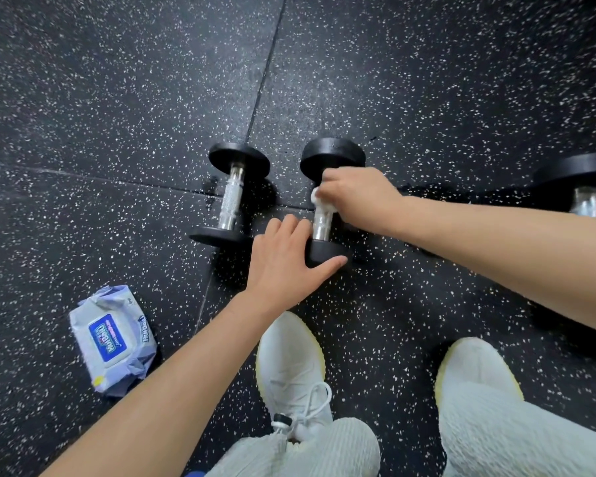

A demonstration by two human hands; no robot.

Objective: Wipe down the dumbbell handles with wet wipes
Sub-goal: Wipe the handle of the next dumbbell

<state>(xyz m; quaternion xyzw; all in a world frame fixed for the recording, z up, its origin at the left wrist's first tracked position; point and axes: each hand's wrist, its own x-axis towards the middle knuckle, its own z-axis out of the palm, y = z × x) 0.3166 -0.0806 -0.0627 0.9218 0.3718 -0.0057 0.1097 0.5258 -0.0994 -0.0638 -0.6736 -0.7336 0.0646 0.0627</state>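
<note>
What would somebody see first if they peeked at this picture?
Most likely the two hands in the middle: the right hand grips a white wipe round the handle of a dumbbell, while the left hand rests on its near end. Next come the pale wipes pack on the speckled floor at lower left, and the white shoes at the bottom.

The floor (pixel 117 98) under me is black, speckled white. My dumbbell (pixel 332 154) is black with a silver handle (pixel 321 227). My wipe (pixel 320 204) is white, its pack (pixel 112 339) lavender and blue.
</note>
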